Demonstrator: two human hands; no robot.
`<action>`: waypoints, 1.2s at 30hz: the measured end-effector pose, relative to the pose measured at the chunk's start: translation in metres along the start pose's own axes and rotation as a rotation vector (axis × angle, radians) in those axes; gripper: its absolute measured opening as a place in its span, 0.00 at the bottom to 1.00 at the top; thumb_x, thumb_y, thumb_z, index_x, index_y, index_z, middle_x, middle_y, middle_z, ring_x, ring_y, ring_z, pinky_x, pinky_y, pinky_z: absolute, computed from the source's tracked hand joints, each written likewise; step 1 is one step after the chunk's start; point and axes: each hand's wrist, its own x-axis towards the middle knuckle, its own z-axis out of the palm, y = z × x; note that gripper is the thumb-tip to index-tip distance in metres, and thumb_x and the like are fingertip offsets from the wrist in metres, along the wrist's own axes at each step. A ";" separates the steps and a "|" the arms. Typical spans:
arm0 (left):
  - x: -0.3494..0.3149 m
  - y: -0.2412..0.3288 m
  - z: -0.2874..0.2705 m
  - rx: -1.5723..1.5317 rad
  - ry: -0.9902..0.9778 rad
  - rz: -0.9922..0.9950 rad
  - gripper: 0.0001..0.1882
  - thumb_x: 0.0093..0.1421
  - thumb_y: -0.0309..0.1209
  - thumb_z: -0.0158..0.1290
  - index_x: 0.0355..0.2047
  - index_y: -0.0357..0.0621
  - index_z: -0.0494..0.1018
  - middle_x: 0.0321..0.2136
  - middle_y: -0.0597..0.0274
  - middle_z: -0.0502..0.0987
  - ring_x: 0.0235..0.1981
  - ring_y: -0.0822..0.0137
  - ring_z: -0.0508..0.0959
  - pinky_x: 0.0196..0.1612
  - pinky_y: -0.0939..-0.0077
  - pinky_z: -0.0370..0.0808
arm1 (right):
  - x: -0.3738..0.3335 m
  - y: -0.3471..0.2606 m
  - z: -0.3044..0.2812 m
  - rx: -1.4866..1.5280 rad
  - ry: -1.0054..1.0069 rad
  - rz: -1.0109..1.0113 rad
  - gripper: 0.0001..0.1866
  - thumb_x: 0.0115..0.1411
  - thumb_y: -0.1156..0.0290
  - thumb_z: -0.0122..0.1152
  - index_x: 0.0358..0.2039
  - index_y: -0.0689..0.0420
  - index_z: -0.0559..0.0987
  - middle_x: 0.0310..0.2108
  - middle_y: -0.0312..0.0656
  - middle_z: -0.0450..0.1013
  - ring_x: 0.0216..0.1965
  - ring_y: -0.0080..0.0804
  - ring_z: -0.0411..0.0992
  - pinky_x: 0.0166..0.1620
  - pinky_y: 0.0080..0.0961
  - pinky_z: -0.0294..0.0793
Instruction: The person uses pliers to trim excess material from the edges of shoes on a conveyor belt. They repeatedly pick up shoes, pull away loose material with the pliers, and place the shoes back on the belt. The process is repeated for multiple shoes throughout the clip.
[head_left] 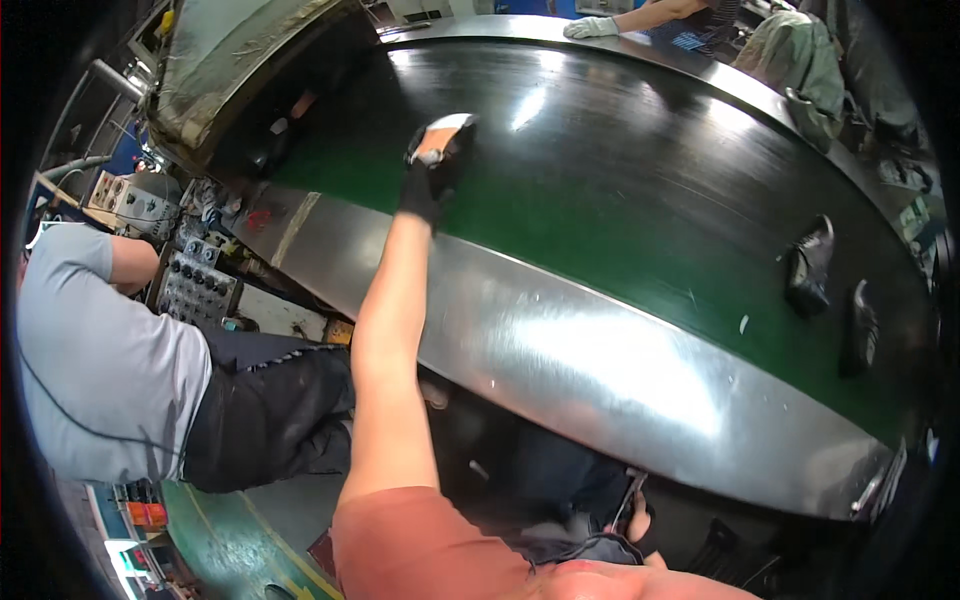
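Observation:
My left arm reaches far over the green conveyor belt (620,270). The left hand (422,190), in a black glove, is closed on a dark shoe (458,160) with a tan and white patch; motion blurs it, and its outline partly merges with the glove. Low in the picture, near the metal ledge, my right hand (640,522) is partly in view. Its fingers are closed around a thin metal tool (630,488), whose kind I cannot make out. Two black lace-up shoes, one (811,268) and another (861,332), lie on the belt at the right.
A wide metal ledge (560,330) edges the belt's near side. A bulky machine hood (240,60) covers its left end. At left, a person in a grey shirt (110,350) is beside a control panel (195,280). Across the belt, another person's gloved hand (592,27) rests on the far rim.

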 end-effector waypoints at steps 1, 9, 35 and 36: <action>-0.048 0.011 -0.004 -0.239 -0.175 -0.067 0.29 0.48 0.45 0.58 0.48 0.44 0.71 0.41 0.56 0.77 0.44 0.58 0.76 0.49 0.64 0.74 | -0.002 0.003 0.001 0.024 0.038 -0.019 0.41 0.60 0.33 0.35 0.40 0.64 0.76 0.17 0.53 0.73 0.15 0.43 0.72 0.23 0.33 0.74; -0.327 0.072 -0.173 0.063 -1.076 0.258 0.29 0.47 0.31 0.63 0.49 0.37 0.68 0.42 0.60 0.74 0.45 0.66 0.74 0.50 0.72 0.71 | -0.095 0.062 0.008 0.308 0.099 -0.344 0.39 0.62 0.35 0.34 0.26 0.62 0.75 0.15 0.44 0.71 0.15 0.33 0.70 0.23 0.25 0.70; -0.539 0.015 -0.071 -0.300 -1.561 0.137 0.35 0.65 0.56 0.31 0.34 0.37 0.76 0.39 0.57 0.77 0.48 0.61 0.73 0.56 0.66 0.66 | -0.167 0.057 0.043 0.153 -0.285 -0.772 0.23 0.72 0.59 0.32 0.45 0.62 0.73 0.39 0.35 0.72 0.39 0.20 0.67 0.47 0.19 0.67; -0.542 0.017 -0.075 -0.293 -1.518 0.204 0.37 0.65 0.57 0.28 0.34 0.37 0.76 0.38 0.56 0.77 0.48 0.60 0.73 0.56 0.66 0.66 | -0.162 0.050 0.047 0.265 -0.356 -0.704 0.24 0.72 0.57 0.31 0.43 0.61 0.74 0.35 0.34 0.72 0.36 0.21 0.67 0.46 0.18 0.67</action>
